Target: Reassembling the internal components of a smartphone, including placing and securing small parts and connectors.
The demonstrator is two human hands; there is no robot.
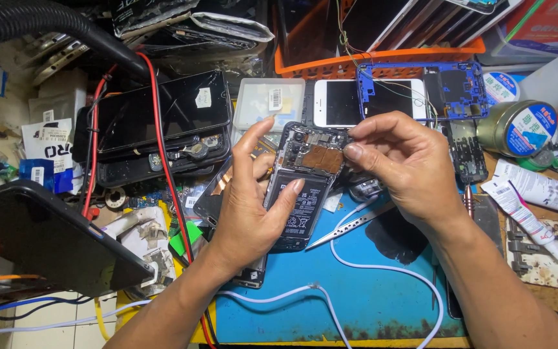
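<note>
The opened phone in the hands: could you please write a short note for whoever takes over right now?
Left hand grips the opened phone above the blue mat, back cover off, battery exposed and in place.
Right hand pinches at the phone's top edge, by the copper-coloured patch.
Tweezers lie on the mat beside a white cable.
Blue phone frame and white phone lie behind.
Done: cover off. Left: the inside is still exposed.
</note>
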